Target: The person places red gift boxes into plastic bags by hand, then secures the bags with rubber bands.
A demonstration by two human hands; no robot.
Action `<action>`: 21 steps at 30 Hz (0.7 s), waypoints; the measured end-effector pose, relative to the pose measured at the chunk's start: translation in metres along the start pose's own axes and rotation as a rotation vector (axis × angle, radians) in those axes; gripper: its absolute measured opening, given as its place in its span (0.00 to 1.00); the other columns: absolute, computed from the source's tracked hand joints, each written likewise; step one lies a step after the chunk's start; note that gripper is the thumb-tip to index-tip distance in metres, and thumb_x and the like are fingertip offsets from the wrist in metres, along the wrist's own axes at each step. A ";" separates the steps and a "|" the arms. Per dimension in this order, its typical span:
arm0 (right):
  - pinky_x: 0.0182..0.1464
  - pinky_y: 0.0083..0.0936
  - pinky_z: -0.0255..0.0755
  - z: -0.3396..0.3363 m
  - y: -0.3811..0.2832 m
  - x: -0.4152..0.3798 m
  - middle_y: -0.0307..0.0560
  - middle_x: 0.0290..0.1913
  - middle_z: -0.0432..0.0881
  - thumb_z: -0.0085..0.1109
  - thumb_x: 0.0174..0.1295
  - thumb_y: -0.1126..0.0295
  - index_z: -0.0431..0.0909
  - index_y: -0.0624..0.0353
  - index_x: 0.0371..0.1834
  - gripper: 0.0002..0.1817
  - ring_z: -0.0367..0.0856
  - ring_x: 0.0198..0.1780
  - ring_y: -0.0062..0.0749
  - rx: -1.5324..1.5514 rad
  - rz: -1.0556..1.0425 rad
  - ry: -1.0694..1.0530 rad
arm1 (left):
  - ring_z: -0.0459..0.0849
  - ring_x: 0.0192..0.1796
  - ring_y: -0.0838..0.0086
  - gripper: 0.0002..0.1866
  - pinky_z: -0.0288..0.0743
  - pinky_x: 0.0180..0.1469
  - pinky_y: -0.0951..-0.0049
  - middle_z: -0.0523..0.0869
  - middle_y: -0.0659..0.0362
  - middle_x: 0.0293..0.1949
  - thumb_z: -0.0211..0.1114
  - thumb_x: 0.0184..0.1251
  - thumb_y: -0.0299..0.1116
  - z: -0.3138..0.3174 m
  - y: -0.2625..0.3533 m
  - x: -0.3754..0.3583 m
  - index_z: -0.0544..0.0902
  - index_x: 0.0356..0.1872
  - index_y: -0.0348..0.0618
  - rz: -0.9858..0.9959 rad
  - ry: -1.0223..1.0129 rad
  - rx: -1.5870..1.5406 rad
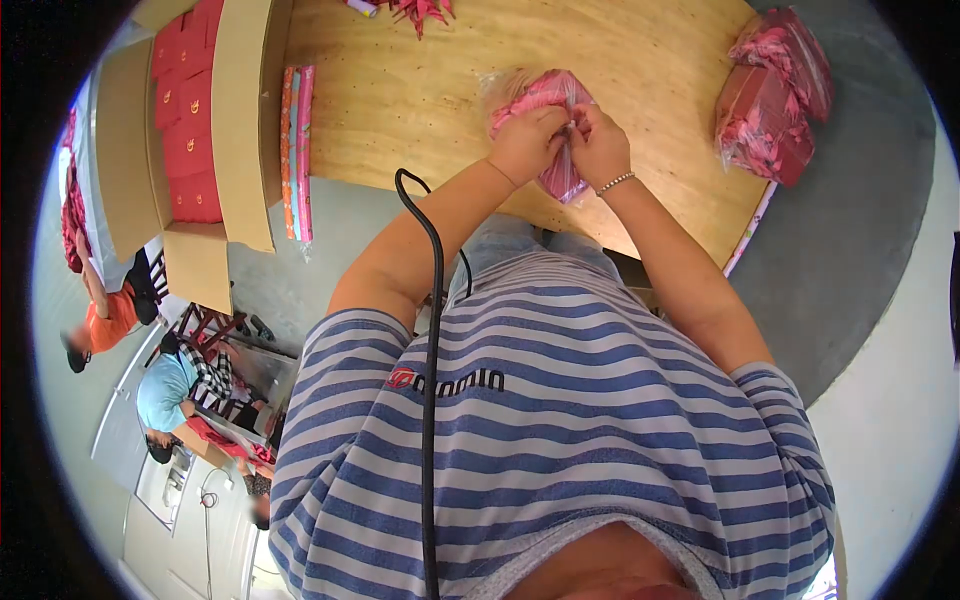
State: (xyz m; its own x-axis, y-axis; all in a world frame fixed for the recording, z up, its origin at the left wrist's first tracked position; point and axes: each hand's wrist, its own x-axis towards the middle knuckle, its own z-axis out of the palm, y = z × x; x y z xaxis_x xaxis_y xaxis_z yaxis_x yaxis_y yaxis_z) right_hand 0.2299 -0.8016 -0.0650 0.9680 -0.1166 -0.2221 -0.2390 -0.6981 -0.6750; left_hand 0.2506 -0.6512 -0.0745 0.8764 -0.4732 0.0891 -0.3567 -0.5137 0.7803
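Observation:
Both hands meet over a clear plastic bag (562,183) with pink and red contents, near the front edge of the wooden table (400,110). My left hand (528,143) has its fingers closed on the bag from the left side. From the right, my right hand (601,148), below a beaded bracelet, pinches the bag close to the left fingertips. The two hands nearly touch at the middle of the bag. Loose clear plastic spreads out at its upper left. Fine detail between the fingertips is too small to tell.
Wrapped red packages (765,110) lie at the table's right edge. An open carton (245,130) of red packets stands at the left, beside patterned rolls (298,140). Red ribbons (418,12) lie at the back. A black cable (432,350) hangs in front. Several people are at the far left.

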 end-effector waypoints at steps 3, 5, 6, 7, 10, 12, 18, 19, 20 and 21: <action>0.39 0.34 0.77 -0.003 0.011 0.008 0.50 0.31 0.83 0.59 0.53 0.73 0.81 0.58 0.39 0.10 0.83 0.35 0.42 0.010 -0.074 -0.062 | 0.84 0.42 0.60 0.13 0.78 0.42 0.64 0.84 0.56 0.41 0.66 0.50 0.29 0.002 0.000 0.000 0.81 0.40 0.44 0.009 0.045 -0.011; 0.37 0.27 0.78 -0.005 0.020 0.018 0.51 0.31 0.85 0.60 0.53 0.73 0.82 0.61 0.40 0.11 0.85 0.33 0.35 0.203 0.072 -0.260 | 0.84 0.43 0.61 0.13 0.79 0.45 0.66 0.85 0.55 0.42 0.68 0.50 0.28 0.003 0.000 0.000 0.81 0.39 0.42 -0.008 0.042 -0.006; 0.37 0.27 0.78 -0.008 0.025 0.021 0.51 0.31 0.85 0.60 0.53 0.73 0.82 0.61 0.40 0.11 0.85 0.33 0.35 0.200 0.076 -0.261 | 0.84 0.43 0.62 0.13 0.79 0.44 0.66 0.85 0.55 0.42 0.68 0.50 0.28 0.004 -0.001 -0.001 0.82 0.39 0.42 0.020 0.048 -0.027; 0.36 0.25 0.78 -0.013 0.026 0.024 0.50 0.31 0.85 0.60 0.53 0.73 0.82 0.62 0.40 0.11 0.85 0.32 0.32 0.248 0.114 -0.343 | 0.84 0.43 0.62 0.12 0.78 0.44 0.66 0.85 0.55 0.42 0.68 0.50 0.29 0.005 -0.003 0.000 0.82 0.38 0.43 0.049 0.054 -0.048; 0.36 0.22 0.78 -0.023 0.026 0.032 0.49 0.31 0.86 0.59 0.54 0.73 0.82 0.64 0.38 0.10 0.86 0.31 0.26 0.420 0.218 -0.483 | 0.84 0.41 0.63 0.09 0.78 0.43 0.67 0.84 0.57 0.40 0.68 0.50 0.28 0.005 -0.006 0.000 0.83 0.35 0.44 0.081 0.092 -0.070; 0.36 0.22 0.78 -0.027 0.022 0.035 0.48 0.30 0.86 0.58 0.55 0.74 0.83 0.65 0.36 0.09 0.86 0.32 0.25 0.543 0.293 -0.538 | 0.83 0.40 0.63 0.07 0.78 0.40 0.67 0.83 0.58 0.38 0.67 0.51 0.28 0.003 -0.005 0.002 0.82 0.33 0.44 0.103 0.116 -0.082; 0.33 0.28 0.76 -0.029 0.020 0.059 0.53 0.26 0.83 0.59 0.53 0.69 0.84 0.62 0.27 0.08 0.84 0.27 0.33 0.072 -0.028 -0.632 | 0.83 0.39 0.64 0.04 0.78 0.40 0.69 0.82 0.57 0.39 0.67 0.51 0.26 0.004 -0.009 0.000 0.83 0.29 0.45 0.096 0.026 -0.079; 0.34 0.30 0.75 -0.030 0.019 0.064 0.54 0.27 0.83 0.59 0.53 0.67 0.84 0.61 0.28 0.09 0.84 0.27 0.36 -0.040 -0.145 -0.682 | 0.83 0.40 0.64 0.03 0.78 0.40 0.68 0.82 0.56 0.40 0.67 0.52 0.26 0.004 -0.010 0.001 0.83 0.29 0.44 0.108 0.013 -0.071; 0.34 0.33 0.75 -0.032 0.017 0.071 0.55 0.27 0.82 0.59 0.53 0.65 0.84 0.59 0.29 0.09 0.83 0.28 0.39 -0.154 -0.264 -0.727 | 0.83 0.40 0.64 0.03 0.78 0.40 0.68 0.82 0.56 0.40 0.67 0.52 0.26 0.005 -0.010 0.001 0.83 0.29 0.44 0.110 0.013 -0.071; 0.34 0.33 0.75 -0.033 0.015 0.071 0.55 0.27 0.82 0.59 0.53 0.65 0.84 0.59 0.29 0.09 0.83 0.28 0.39 -0.154 -0.263 -0.726 | 0.83 0.40 0.64 0.03 0.78 0.40 0.69 0.82 0.56 0.40 0.66 0.52 0.26 0.005 -0.010 0.001 0.83 0.29 0.44 0.106 0.015 -0.089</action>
